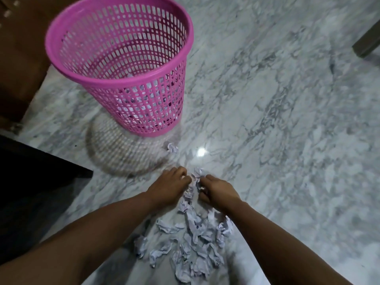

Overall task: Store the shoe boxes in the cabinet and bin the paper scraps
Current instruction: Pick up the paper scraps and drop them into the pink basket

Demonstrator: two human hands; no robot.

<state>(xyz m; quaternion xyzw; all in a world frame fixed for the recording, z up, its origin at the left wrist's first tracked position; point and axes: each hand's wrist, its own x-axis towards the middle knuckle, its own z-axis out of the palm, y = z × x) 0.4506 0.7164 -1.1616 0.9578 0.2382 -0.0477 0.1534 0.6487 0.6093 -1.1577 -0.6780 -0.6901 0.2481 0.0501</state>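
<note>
Head view, left to right. Item: pink basket [123,64], upright on the floor [277,120], some scraps inside, up-left of my hands. Item: left hand [167,187], fingers curled onto paper scraps [195,239]. Item: right hand [218,192], likewise clenched on scraps. I see the pile running lengthwise from hands back toward me; the left hand is nearer the basket.

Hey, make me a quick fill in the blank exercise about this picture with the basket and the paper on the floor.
1. The mesh waste basket is coloured ____.
2. The left hand and right hand gather crumpled ____ together.
3. The paper scraps lie on a floor patterned like ____.
4. One stray scrap lies near the basket's ____.

Missing words: pink; paper; marble; base
</note>
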